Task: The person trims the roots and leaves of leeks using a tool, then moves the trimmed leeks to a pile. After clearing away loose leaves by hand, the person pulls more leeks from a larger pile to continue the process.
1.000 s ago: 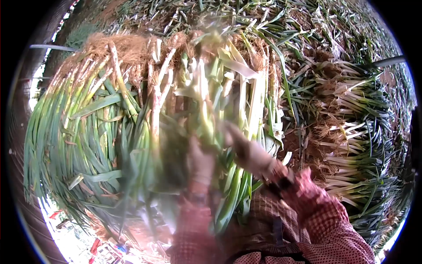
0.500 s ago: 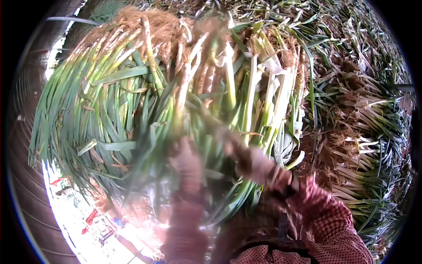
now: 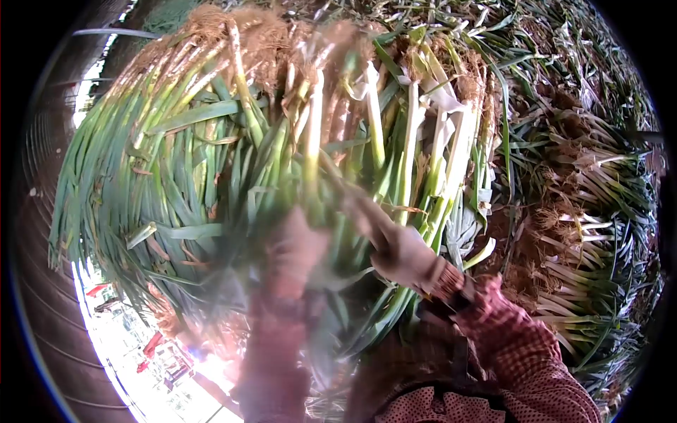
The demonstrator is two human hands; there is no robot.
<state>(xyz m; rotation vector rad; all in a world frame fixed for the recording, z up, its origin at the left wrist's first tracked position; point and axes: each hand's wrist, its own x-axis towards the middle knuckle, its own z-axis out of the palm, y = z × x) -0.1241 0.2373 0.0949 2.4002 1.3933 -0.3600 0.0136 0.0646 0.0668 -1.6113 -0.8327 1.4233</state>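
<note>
Left hand [image 3: 296, 243]: blurred by motion, closed about the green lower length of one leek [image 3: 312, 134], whose pale shank stands out above the fist. Right hand [image 3: 409, 257]: just to the right, fingers curled; a brownish elongated item [image 3: 363, 211] reaches from it towards the held leek, too smeared to identify or to confirm as gripped.

Clothing: red-and-white checked sleeve [image 3: 518, 331] on the right arm, a dark band [image 3: 462, 295] at its wrist; dotted maroon cloth [image 3: 416, 409] at the lower edge.

Leek pile [image 3: 148, 176]: large, beyond and to the left of the hands; roots [image 3: 247, 39] uppermost, shanks white to yellow-green, leaves hanging towards the wearer. Several thick white leeks [image 3: 458, 155] lie beyond the right hand, dry husk among them.

Second lot, far right: slender white-stemmed bunches [image 3: 575, 233], roots facing left, leaves facing right. Loose leaf litter [image 3: 557, 49] spread across the upper right.

Surroundings: ribbed dark sheeting [image 3: 63, 324] along the left edge; grey rod [image 3: 116, 32] above it; red objects [image 3: 151, 345] in overexposed ground at lower left, any lettering on them too washed out to read.
</note>
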